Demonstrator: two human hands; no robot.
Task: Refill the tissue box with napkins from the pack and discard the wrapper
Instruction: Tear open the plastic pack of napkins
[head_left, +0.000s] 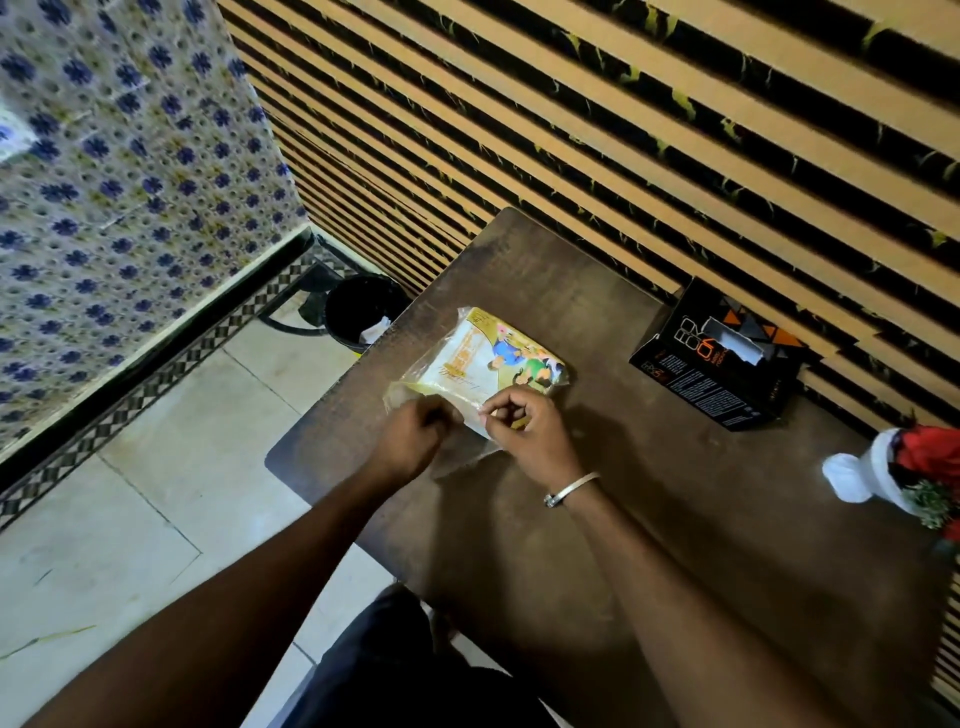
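A napkin pack (483, 358) in clear plastic with a yellow, cartoon-printed label lies flat on the dark wooden table (649, 493). My left hand (415, 436) pinches the wrapper's near left edge. My right hand (524, 431), with a silver bangle on the wrist, pinches the wrapper's near right edge. Both hands are closed on the plastic. A black tissue box (722, 369) with orange print stands at the table's far right against the wall, a white tissue showing in its top slot.
A black bin (358, 306) with some white paper inside stands on the tiled floor just left of the table's far corner. A white vase with red flowers (893, 478) sits at the table's right edge. A slatted wall runs behind the table.
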